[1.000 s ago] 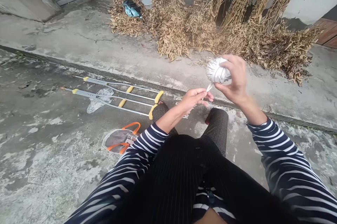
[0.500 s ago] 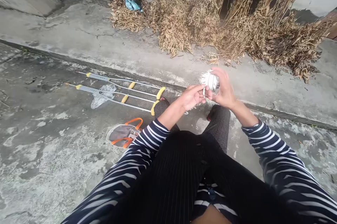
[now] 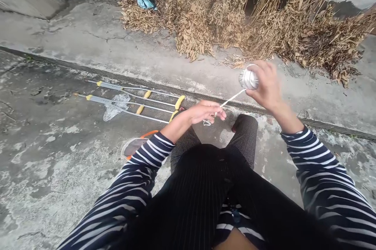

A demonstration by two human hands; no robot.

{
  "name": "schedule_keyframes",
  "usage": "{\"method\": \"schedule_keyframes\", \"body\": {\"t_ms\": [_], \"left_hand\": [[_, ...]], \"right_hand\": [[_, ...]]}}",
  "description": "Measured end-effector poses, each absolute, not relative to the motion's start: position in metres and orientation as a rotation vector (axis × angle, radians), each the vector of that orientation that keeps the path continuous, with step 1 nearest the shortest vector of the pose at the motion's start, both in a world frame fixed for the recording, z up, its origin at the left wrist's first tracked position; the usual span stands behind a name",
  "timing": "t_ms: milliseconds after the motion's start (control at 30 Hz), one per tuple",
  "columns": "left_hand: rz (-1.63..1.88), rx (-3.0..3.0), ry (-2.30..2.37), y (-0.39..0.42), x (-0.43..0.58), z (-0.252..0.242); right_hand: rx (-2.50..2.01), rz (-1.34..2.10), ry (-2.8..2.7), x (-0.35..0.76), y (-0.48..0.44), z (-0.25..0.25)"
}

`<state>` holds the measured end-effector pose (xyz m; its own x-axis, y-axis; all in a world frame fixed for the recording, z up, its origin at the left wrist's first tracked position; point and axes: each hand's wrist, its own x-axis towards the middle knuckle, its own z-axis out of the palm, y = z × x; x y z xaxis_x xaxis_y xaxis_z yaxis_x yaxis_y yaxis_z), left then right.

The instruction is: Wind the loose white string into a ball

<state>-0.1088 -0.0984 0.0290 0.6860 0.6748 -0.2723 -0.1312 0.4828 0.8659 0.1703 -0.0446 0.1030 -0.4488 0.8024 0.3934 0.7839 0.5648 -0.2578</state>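
My right hand (image 3: 266, 85) is closed around a ball of white cord (image 3: 248, 79), held out above the concrete to the right. From the ball a taut length of white cord (image 3: 233, 98) slants down to my left hand (image 3: 207, 112), where it passes between the thumb and fingers. Below the left fingertips a loose end of cord (image 3: 207, 123) shows near the ground between my legs.
Two crutches (image 3: 138, 103) with yellow pads lie on the ground at left, over a clear plastic bag (image 3: 116, 107). A bag with orange handles (image 3: 132, 147) sits beside my left sleeve. Dried plant bundles (image 3: 194, 19) lean on the wall beyond a low concrete step (image 3: 88, 52).
My right hand has moved right and slightly up with the ball. My left hand has shifted left and down, so the hands are farther apart with cord stretched between them.
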Motion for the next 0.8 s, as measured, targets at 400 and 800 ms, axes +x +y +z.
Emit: {"method": "schedule_keyframes", "body": {"t_ms": [400, 800], "left_hand": [[0.587, 1.304, 0.736, -0.038, -0.171, 0.109], [0.543, 1.915, 1.387, 0.057, -0.168, 0.223]], "right_hand": [[-1.697, -0.176, -2.505, 0.217, -0.042, 0.132], [-1.798, 0.636, -2.569, 0.231, -0.079, 0.161]]}}
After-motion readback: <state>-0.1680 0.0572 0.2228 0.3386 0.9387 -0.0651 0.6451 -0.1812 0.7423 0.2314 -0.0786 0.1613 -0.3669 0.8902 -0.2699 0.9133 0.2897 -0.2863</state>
